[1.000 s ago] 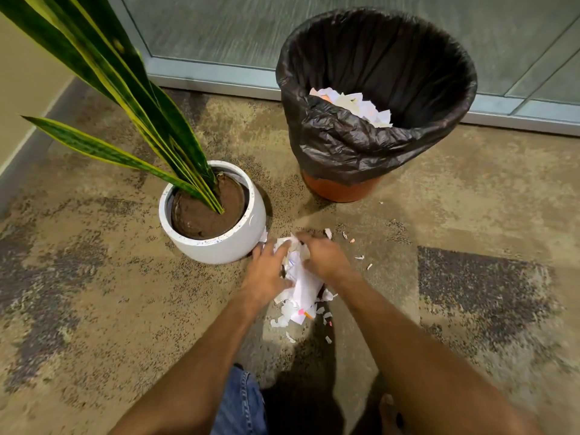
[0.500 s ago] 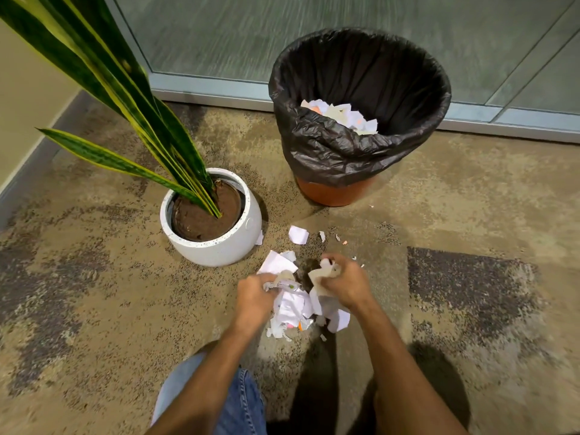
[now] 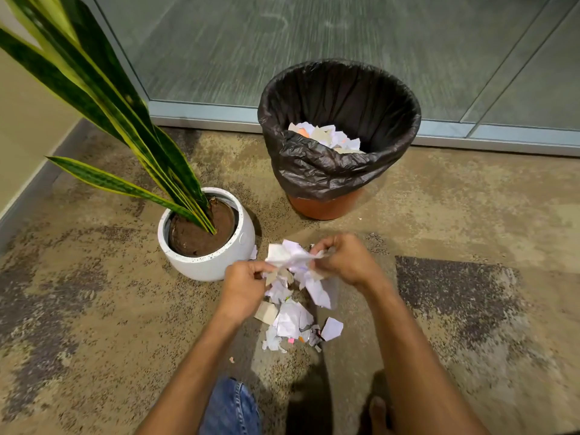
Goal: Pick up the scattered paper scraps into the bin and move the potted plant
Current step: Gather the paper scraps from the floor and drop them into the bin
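Observation:
Between my left hand [image 3: 243,285] and my right hand [image 3: 346,260] hangs a bundle of white paper scraps [image 3: 293,259], lifted above the carpet; both hands grip it. More loose scraps [image 3: 292,321] lie on the carpet just below. The bin [image 3: 339,133], orange with a black liner, stands behind my hands and holds paper scraps [image 3: 326,138]. A potted plant in a white round pot [image 3: 213,259] with long green-yellow leaves [image 3: 103,83] stands left of my hands.
A glass wall with a metal floor rail [image 3: 470,139] runs behind the bin. A beige wall and baseboard [image 3: 28,189] border the left. Mottled carpet [image 3: 470,230] spreads to the right. My knee in jeans [image 3: 230,409] is at the bottom.
My hands gathered scraps on the carpet, then rose with a bundle; several pieces stayed or dropped below. The view pulled back from the bin.

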A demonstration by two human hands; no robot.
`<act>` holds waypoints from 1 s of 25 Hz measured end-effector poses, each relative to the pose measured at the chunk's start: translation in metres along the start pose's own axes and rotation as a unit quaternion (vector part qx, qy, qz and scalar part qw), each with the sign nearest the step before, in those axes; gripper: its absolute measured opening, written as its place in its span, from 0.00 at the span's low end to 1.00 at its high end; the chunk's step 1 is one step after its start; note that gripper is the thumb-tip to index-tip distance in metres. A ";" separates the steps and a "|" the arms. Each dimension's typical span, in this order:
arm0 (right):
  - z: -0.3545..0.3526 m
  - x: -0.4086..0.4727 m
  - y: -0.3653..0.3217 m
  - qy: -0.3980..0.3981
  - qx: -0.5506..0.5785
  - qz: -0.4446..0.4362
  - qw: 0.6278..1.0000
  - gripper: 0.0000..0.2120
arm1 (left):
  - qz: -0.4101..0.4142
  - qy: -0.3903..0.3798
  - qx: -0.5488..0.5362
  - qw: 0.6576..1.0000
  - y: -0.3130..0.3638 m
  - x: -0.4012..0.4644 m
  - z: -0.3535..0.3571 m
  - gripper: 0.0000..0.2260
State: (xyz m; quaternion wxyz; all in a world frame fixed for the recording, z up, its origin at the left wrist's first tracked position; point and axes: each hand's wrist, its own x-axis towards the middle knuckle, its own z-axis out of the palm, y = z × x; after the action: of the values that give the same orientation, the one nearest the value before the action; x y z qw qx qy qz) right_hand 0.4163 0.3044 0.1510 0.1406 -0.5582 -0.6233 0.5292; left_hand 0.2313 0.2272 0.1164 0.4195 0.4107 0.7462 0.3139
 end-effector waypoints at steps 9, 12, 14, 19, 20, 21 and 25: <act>-0.112 0.030 -0.137 0.327 0.031 -0.169 0.929 0.08 | 0.233 0.149 -0.005 0.961 0.194 0.031 -0.041 0.06; -0.120 0.071 -0.150 0.377 -0.122 -0.132 0.909 0.07 | 0.263 0.197 0.042 0.944 0.248 0.064 -0.035 0.04; -0.122 0.089 -0.151 0.336 -0.216 -0.136 0.907 0.15 | 0.233 0.205 0.070 0.948 0.269 0.084 -0.032 0.06; -0.120 0.072 -0.131 0.375 -0.217 -0.195 0.880 0.19 | 0.247 0.142 0.112 0.952 0.250 0.094 -0.026 0.24; -0.115 0.060 -0.118 0.400 -0.184 -0.212 0.873 0.15 | 0.274 0.142 0.107 0.945 0.235 0.086 -0.025 0.25; -0.106 0.049 -0.100 0.420 -0.142 -0.222 0.869 0.11 | 0.299 0.143 0.093 0.939 0.215 0.074 -0.025 0.24; -0.044 0.009 0.006 0.383 -0.075 -0.089 0.916 0.04 | 0.289 0.155 0.043 0.944 0.099 0.030 -0.016 0.16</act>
State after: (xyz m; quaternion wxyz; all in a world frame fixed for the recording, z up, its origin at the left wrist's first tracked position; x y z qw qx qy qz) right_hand 0.4498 0.3325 0.1603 0.3727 -0.6696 -0.6065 0.2118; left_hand 0.2425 0.2975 0.1933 0.1719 0.5726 0.6643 0.4487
